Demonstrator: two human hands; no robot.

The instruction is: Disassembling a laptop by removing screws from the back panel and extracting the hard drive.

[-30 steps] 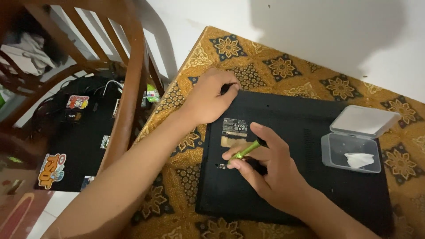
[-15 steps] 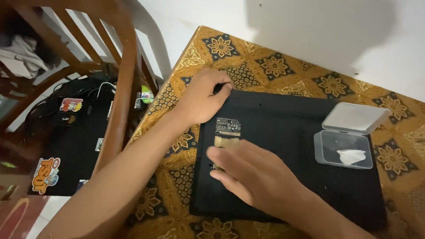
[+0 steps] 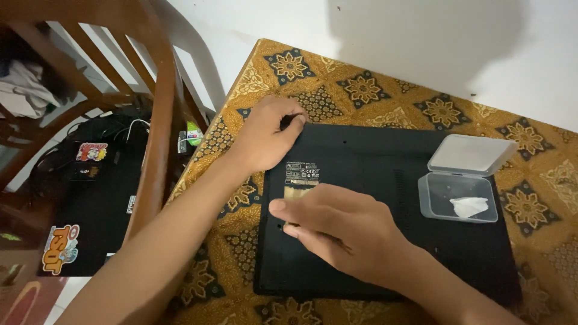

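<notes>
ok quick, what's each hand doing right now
Left hand: fingers curled, gripping the far-left corner of the upturned black laptop.
Right hand: palm down on the laptop base; anything held cannot be told.

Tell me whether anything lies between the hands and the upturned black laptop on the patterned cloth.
Nothing visible does. The left hand rests on the corner of the upturned black laptop, and the right hand lies on its underside near the label. The clear plastic box with its open lid sits on the laptop's far side, apart from both hands.

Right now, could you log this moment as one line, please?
left hand: on laptop corner | right hand: flat on base | open plastic box: on laptop
</notes>
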